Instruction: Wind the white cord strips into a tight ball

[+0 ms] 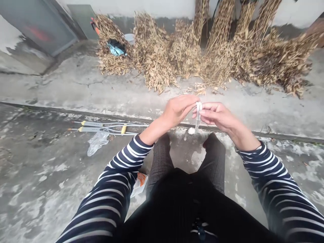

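My left hand (178,109) and my right hand (215,115) meet in front of me above my knees. Both pinch the top of a thin white strip (198,116) that hangs down between them. A small white lump (191,130) sits at the strip's lower end; I cannot tell whether it is joined to the strip. Fingers of both hands are closed around the strip's upper end. I sit on bare concrete with my legs in dark trousers stretched forward.
Piles of dry brown leafy stalks (162,50) lean along the far wall. A pair of metal crutches (101,127) and a clear plastic bag (97,141) lie on the ground at left. An orange-and-white packet (139,182) lies by my left thigh.
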Motion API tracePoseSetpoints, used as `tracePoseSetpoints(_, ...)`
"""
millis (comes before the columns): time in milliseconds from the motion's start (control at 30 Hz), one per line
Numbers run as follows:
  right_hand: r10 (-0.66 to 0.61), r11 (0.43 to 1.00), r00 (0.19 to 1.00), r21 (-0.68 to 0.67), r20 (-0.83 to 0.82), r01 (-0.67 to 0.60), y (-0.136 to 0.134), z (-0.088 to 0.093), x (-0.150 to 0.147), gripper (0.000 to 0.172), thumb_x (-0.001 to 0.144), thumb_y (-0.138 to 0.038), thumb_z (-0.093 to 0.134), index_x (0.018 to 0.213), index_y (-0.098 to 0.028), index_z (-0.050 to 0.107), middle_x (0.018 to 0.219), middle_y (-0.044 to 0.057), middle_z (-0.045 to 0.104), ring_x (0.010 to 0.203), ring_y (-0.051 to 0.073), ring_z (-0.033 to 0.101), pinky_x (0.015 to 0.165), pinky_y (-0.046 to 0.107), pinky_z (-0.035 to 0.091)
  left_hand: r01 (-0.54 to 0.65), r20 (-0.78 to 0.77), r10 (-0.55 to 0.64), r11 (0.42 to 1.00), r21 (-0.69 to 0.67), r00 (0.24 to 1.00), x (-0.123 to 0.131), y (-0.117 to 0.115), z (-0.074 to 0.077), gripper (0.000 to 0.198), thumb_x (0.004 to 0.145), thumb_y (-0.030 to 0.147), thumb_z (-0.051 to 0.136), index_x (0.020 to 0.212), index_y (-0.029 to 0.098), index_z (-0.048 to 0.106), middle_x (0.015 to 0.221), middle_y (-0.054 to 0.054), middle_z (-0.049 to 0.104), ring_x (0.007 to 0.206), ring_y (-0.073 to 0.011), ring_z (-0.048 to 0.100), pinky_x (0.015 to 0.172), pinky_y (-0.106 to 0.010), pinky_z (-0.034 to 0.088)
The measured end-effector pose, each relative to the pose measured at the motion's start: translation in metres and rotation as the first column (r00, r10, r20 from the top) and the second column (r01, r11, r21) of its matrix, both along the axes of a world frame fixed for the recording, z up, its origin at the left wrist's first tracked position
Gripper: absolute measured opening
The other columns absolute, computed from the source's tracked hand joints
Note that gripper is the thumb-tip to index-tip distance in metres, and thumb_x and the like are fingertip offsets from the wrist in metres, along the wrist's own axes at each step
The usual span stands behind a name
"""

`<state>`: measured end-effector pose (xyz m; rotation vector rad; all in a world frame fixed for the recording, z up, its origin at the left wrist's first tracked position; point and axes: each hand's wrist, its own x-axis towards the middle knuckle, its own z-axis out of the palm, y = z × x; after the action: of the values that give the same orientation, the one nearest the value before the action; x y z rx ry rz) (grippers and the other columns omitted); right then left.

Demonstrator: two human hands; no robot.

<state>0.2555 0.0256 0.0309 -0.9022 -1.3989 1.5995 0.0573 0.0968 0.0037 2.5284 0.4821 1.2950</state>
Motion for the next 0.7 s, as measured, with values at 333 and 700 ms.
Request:
tracePoseSetpoints(333, -0.207, 0.945, 0.974, 0.275, 0.088, 0.176, -0.012, 0.081, 0.015, 0.036, 0.084, -0.040, 0.082, 0.113, -0.018, 0.078, 0.078, 0.004, 0.074, 0.042, 0.003, 0.046, 0.038, 0.020, 0.022, -0.004, 0.275, 0.029, 0.996, -0.091, 0.961, 0.029, 0.004, 0.062, 0.035, 0.104, 0.045, 0.047, 0.121, 0.024, 0.068, 0.134, -0.010, 0.066, 0.131, -0.0215, 0.061, 0.096, -0.037, 0.057)
tracePoseSetpoints(700, -0.372, 0.828, 0.928, 0.446, -0.020, 0.341, 0.005, 0.131, -0.006, 0.048, 0.080, -0.032, 0.085, 0.126, -0.023, 0.072, 0.101, 0.005, 0.077, 0.045, 0.003, 0.044, 0.035, 0.019, 0.032, 0.367, 0.389, -0.160, 0.752, -0.547, 0.907, 0.040, -0.035, 0.082, 0.033, 0.095, 0.045, 0.062, 0.093, 0.014, 0.074, 0.085, -0.008, 0.076, 0.082, -0.0168, 0.069, 0.085, -0.031, 0.054)
